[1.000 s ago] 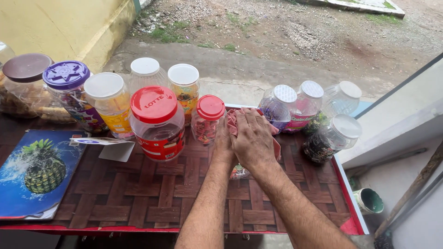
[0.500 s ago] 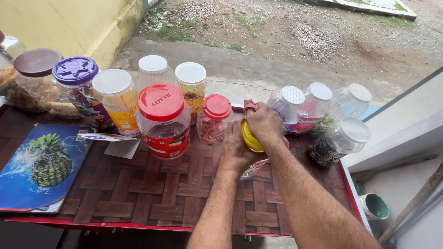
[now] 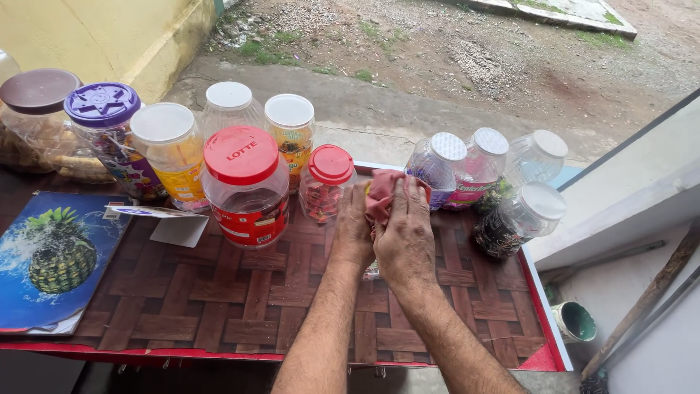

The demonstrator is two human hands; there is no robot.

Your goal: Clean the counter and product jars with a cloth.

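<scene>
Both my hands are together over the woven brown table top [image 3: 240,306]. My right hand [image 3: 405,237] is curled over a reddish cloth [image 3: 382,191], fingers closed down on it. My left hand [image 3: 353,226] is pressed against the cloth's near side; I cannot tell how far it grips.

Half a second ago something yellow showed under my right hand; now it is covered and only the cloth shows, bunched higher between the hands. A clear shiny bit [image 3: 372,272] pokes out below my palms; I cannot tell what it is.

Just left of my left hand stands the small red-lidded jar [image 3: 327,182]; farther left, the big red-lidded jar [image 3: 246,186]. Just beyond my right hand, white-lidded jars lie tipped [image 3: 467,168]. Far left lies a pineapple picture book [image 3: 55,255].
</scene>
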